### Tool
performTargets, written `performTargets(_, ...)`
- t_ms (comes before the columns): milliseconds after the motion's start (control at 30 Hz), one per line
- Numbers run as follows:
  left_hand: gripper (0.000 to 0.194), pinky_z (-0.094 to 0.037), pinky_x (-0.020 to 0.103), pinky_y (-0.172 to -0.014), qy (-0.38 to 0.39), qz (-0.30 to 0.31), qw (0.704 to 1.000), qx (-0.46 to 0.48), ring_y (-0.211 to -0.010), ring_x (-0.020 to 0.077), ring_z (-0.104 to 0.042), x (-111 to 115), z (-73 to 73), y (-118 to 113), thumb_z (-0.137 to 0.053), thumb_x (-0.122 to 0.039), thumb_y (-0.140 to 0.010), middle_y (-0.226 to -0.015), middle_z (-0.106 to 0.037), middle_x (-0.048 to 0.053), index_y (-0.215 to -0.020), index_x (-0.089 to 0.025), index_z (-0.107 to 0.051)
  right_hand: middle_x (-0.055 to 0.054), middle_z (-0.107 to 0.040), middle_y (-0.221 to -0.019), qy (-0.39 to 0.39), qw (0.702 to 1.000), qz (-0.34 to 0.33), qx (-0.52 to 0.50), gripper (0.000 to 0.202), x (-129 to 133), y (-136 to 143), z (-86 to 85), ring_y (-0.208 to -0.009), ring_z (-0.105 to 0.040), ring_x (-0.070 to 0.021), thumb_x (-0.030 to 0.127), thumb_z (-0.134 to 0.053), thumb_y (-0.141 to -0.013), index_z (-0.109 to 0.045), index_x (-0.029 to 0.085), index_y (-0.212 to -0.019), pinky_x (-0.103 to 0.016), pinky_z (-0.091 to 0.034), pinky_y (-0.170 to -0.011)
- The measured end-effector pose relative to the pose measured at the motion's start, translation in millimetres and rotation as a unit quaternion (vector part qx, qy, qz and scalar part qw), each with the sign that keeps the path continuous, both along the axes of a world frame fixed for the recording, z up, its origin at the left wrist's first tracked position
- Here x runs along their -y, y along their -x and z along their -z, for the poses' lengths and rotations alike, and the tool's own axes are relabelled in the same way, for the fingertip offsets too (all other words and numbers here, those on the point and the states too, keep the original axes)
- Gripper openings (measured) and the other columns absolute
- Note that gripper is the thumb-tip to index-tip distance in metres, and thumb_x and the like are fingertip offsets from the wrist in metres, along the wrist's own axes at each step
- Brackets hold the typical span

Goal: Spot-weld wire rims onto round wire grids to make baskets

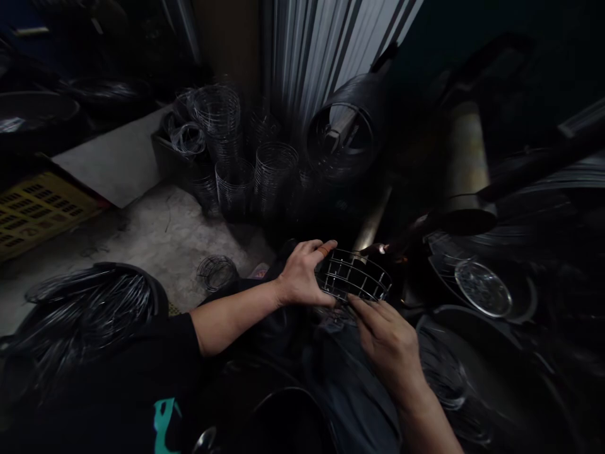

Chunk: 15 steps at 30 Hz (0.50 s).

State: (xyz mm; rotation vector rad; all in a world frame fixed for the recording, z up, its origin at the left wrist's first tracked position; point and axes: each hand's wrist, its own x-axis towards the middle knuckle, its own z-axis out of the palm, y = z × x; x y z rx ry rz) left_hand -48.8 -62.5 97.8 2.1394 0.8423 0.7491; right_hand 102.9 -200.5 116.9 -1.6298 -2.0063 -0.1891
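Note:
A round wire basket frame (352,277) of rings joined by short upright wires is held up in front of me. My left hand (305,271) grips its left side, thumb below and fingers along the upper ring. At the near lower edge, the fingers of my right hand (385,334) pinch the rim. The far side of the frame lies close to a metal rod tip (382,249) with a small bright spot, in front of a pale cylinder (371,227). I cannot tell whether the frame touches the tip.
Stacked wire cylinders (276,180) stand ahead on the floor. Bundles of loose wire fill a tub (158,290) at left. On the right are a dark basin (501,372) and a wire disc (483,288). A thick machine arm (470,157) hangs at upper right; a yellow crate (42,205) sits far left.

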Motion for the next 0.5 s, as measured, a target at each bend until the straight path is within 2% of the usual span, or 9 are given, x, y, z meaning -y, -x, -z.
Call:
performTargets(200, 0.108, -0.039, 0.044, -0.105, 0.024, 0.0, 0.999, 0.048, -0.117, 0.0303, -0.047, -8, 1.2, -17, -0.083, -0.045, -0.036, -0.127, -0.049, 0.012, -0.134, -0.018, -0.046, -0.007, -0.071, -0.089, -0.037, 0.997, -0.001, 0.067, 0.026, -12, -16, -10.6, -0.075, -0.066, -0.0183, 0.009, -0.046, -0.088, -0.067, 0.014, -0.103, -0.034, -0.051, -0.077)
performTargets(500, 0.11, -0.039, 0.043, -0.105, 0.068, -0.009, 0.997, 0.038, -0.116, 0.0295, -0.048, -24, -2.5, -37, -0.086, -0.046, -0.034, -0.127, -0.05, 0.01, -0.134, -0.022, -0.047, -0.007, -0.071, -0.085, -0.036, 0.997, 0.015, 0.066, 0.023, -31, -33, -17.1, -0.073, -0.064, -0.0182, 0.015, -0.047, -0.09, -0.068, 0.013, -0.098, -0.032, -0.051, -0.071)
